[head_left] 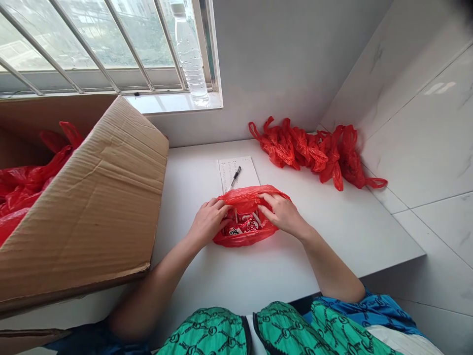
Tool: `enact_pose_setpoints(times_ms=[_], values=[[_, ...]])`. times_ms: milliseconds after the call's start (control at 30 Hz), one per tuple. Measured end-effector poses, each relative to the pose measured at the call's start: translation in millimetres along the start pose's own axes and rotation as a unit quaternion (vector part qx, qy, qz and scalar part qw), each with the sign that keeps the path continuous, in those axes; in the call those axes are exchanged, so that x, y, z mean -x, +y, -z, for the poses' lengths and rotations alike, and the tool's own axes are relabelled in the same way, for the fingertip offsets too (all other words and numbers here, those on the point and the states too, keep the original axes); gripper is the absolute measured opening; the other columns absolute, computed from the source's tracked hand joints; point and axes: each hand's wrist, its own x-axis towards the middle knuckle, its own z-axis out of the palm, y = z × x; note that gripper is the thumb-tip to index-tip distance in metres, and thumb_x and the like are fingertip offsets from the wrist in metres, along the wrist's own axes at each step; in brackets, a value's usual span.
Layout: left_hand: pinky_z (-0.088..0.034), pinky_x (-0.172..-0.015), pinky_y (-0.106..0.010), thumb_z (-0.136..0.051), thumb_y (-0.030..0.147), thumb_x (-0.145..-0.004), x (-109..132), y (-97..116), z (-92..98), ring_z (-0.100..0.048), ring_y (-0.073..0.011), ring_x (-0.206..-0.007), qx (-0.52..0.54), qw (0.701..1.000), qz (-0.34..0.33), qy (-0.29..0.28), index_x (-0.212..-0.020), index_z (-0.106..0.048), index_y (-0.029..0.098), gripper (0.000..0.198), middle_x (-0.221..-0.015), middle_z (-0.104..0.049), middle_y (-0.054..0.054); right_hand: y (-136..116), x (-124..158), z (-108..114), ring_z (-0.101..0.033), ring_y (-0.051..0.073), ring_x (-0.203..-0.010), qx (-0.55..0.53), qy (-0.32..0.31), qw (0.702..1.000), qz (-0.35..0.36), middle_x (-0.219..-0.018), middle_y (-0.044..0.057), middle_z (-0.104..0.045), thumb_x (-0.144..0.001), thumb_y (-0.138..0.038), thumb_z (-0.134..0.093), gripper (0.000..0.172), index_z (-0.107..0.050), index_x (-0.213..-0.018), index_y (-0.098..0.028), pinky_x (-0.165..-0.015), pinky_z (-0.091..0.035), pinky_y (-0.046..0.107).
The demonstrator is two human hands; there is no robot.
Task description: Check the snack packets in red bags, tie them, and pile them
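Red plastic bag [242, 240], gaping; left fingers [222, 207] and right fingers [266, 198] parted, touching its opposite sides.

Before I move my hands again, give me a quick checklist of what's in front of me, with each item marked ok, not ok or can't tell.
1. Open bag has its mouth spread: ok.
2. Left hand and right hand both at its mouth: ok.
3. Packets inside it all countable: cannot tell; they overlap, and the hands and plastic may hide some.
4. Paper fully in view: not ok; the open bag hides its near edge.
5. Pen lying on the paper: ok.
6. Bottle upright on the windowsill: ok.
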Motion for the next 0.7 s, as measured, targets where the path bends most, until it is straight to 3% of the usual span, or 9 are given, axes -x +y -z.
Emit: enact_pose_setpoints(times_ms=[100,200,333,433,533,633,700], values=[[-0.046,-0.086,-0.040,-0.059,0.034,-0.093,0,2,5.1,-0.057,-0.0267,-0.102,0.042,0.999,-0.003,0.022,-0.118,-0.064,0.026,0.027,-0.104,-0.068,-0.007,0,0,-1,-0.064,0.023,-0.104,0.004,0.016,1.000,0.000,-0.117,0.008,-0.069,-0.096,-0.033,-0.052,0.026,-0.060,-0.118,-0.021,-0.083,-0.049,0.034],[-0.047,-0.090,-0.037,-0.045,0.035,-0.100,1,6,12.8,-0.060,-0.0225,-0.101,0.186,0.979,0.034,0.072,-0.127,-0.060,0.026,0.032,-0.110,-0.069,-0.006,1,0,-2,-0.066,0.022,-0.091,0.037,0.031,0.999,-0.003,-0.105,0.006,-0.071,-0.092,-0.040,-0.060,0.025,-0.062,-0.108,-0.021,-0.073,-0.048,0.033],[-0.053,-0.082,-0.031,-0.045,0.043,-0.100,2,10,18.7,-0.067,-0.0180,-0.088,0.420,0.891,0.135,0.110,-0.136,-0.053,0.022,0.042,-0.099,-0.072,-0.004,1,1,-1,-0.066,0.022,-0.083,0.074,0.038,0.997,0.002,-0.097,0.005,-0.072,-0.092,-0.040,-0.060,0.025,-0.064,-0.107,-0.021,-0.066,-0.045,0.031],[-0.055,-0.078,-0.030,-0.051,0.047,-0.096,2,12,20.4,-0.068,-0.0188,-0.086,0.498,0.846,0.160,0.106,-0.138,-0.051,0.018,0.051,-0.090,-0.073,-0.004,-1,2,-1,-0.067,0.021,-0.085,0.072,0.036,0.997,0.016,-0.101,0.005,-0.072,-0.092,-0.035,-0.059,0.024,-0.065,-0.112,-0.022,-0.067,-0.047,0.031],[-0.053,-0.080,-0.029,-0.050,0.047,-0.097,3,15,23.5,-0.068,-0.0183,-0.086,0.465,0.863,0.166,0.103,-0.138,-0.052,0.020,0.050,-0.094,-0.074,-0.004,0,2,-4,-0.068,0.022,-0.087,0.064,0.046,0.996,0.030,-0.104,0.006,-0.072,-0.094,-0.035,-0.056,0.026,-0.066,-0.115,-0.022,-0.070,-0.050,0.033],[-0.051,-0.088,-0.032,-0.043,0.044,-0.100,5,18,29.9,-0.067,-0.0192,-0.094,0.360,0.919,0.132,0.087,-0.139,-0.052,0.025,0.044,-0.107,-0.073,-0.004,0,2,-3,-0.068,0.023,-0.092,0.049,0.057,0.996,0.046,-0.108,0.008,-0.072,-0.095,-0.038,-0.056,0.028,-0.066,-0.116,-0.021,-0.075,-0.053,0.035],[-0.047,-0.097,-0.036,-0.043,0.042,-0.100,9,19,35.8,-0.063,-0.0216,-0.108,0.263,0.955,0.090,0.109,-0.133,-0.057,0.026,0.039,-0.120,-0.069,-0.006,-2,6,4,-0.069,0.023,-0.091,0.034,0.079,0.995,0.058,-0.106,0.008,-0.073,-0.096,-0.036,-0.056,0.026,-0.067,-0.114,-0.021,-0.078,-0.054,0.035]])
